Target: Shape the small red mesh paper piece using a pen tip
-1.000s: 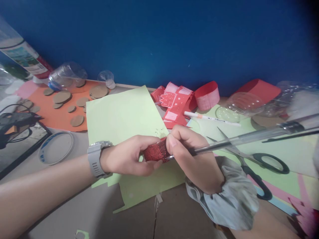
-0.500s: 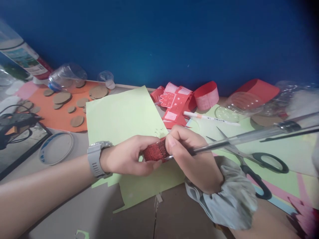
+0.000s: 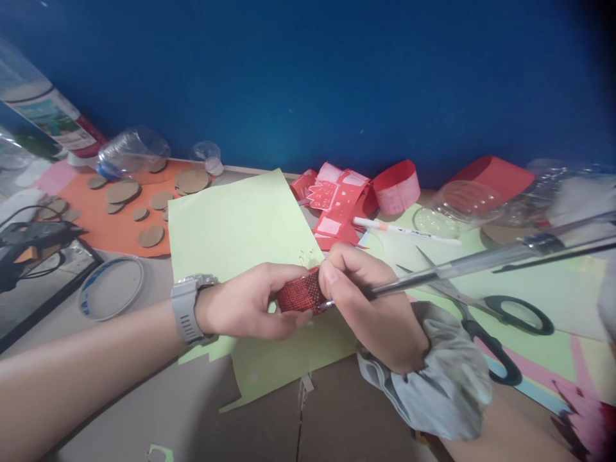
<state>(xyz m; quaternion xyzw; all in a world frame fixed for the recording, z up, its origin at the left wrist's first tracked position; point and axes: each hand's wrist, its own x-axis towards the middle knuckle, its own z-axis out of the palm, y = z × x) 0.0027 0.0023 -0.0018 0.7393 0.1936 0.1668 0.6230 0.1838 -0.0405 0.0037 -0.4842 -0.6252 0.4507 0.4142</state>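
Over the light green paper [image 3: 240, 218], my left hand [image 3: 250, 301] is closed around a small curved red piece covered in dark crisscross marks [image 3: 299, 294]. My right hand [image 3: 370, 301] grips a clear-barrelled ballpoint pen [image 3: 462, 266], whose metal tip touches or nearly touches the right end of the red piece. The pen's long barrel slants up to the right edge. My right fingertips press against the red piece too. Part of the piece is hidden behind my fingers. Small dark marks or scraps show on the green paper just above it.
Black-handled scissors [image 3: 481, 305] lie partly open at right. Behind are red paper cutouts [image 3: 337, 199], a red ring [image 3: 397, 186] and a white marker [image 3: 407, 231]. Left are cardboard discs [image 3: 122, 191] on orange paper [image 3: 108, 231], a tape roll [image 3: 81, 292], a glue gun [image 3: 36, 237] and plastic bottles [image 3: 135, 151].
The view has shifted very slightly. Both hands keep the same hold on the red piece and the pen, with hardly any visible movement.
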